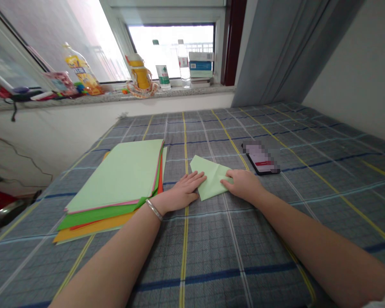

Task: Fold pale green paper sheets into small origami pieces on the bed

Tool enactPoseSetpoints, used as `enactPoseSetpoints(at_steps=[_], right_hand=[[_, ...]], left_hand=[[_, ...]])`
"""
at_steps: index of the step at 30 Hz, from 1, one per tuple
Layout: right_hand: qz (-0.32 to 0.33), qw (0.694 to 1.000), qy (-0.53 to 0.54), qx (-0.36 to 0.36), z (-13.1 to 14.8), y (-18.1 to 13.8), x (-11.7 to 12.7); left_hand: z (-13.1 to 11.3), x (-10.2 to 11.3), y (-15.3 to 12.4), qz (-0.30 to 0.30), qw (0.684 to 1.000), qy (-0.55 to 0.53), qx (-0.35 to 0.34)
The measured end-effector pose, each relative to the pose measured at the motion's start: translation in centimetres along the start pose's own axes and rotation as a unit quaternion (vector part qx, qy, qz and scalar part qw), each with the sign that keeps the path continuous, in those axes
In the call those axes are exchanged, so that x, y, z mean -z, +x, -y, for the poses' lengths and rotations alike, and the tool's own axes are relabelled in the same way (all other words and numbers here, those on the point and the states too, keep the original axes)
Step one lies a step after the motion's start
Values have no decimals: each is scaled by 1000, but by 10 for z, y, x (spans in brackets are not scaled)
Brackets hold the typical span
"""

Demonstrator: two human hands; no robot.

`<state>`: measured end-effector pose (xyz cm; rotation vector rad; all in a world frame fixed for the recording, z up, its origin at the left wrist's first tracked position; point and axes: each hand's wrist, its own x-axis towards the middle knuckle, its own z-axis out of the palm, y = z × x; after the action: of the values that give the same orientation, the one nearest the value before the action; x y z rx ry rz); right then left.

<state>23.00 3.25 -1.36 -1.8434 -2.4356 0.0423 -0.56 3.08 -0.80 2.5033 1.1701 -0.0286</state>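
Plainly, right fingers (227,185) clamp one folded paper (211,173), left fingers (196,177) apart on it, one phone (259,159) nearby.

The scene is lit by daylight from the window (170,49), washed out to white. The clear plastic bottle (182,64) is backlit; the grey curtain (269,51) is left dimmer. Faint creases are picked out in the folded green paper (209,174). The smartphone (261,159) is partly pixelated, and outer lines are slanted by wide-angle distortion.
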Motion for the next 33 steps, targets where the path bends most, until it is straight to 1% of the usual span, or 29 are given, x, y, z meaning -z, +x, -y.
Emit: enactPoseSetpoints(at_steps=[3, 6, 11, 19, 29, 33], right_hand=[[-4, 1000, -5, 4, 0, 0, 1], [-2, 1000, -9, 4, 1, 0, 1], [0, 1000, -11, 4, 1, 0, 1], [-14, 1000, -20, 15, 0, 0, -2], [-1, 1000, -30, 6, 2, 0, 0], [-6, 1000, -25, 2, 2, 1, -2]], left_hand=[[-4, -2, 1, -21, 1000, -9, 15], [-8, -8, 3, -52, 998, 11, 30], [-10, -21, 5, -106, 992, 63, 20], [-14, -23, 4, -114, 989, 93, 16], [-20, -26, 4, -155, 981, 119, 1], [-24, -25, 7, -169, 977, 131, 9]])
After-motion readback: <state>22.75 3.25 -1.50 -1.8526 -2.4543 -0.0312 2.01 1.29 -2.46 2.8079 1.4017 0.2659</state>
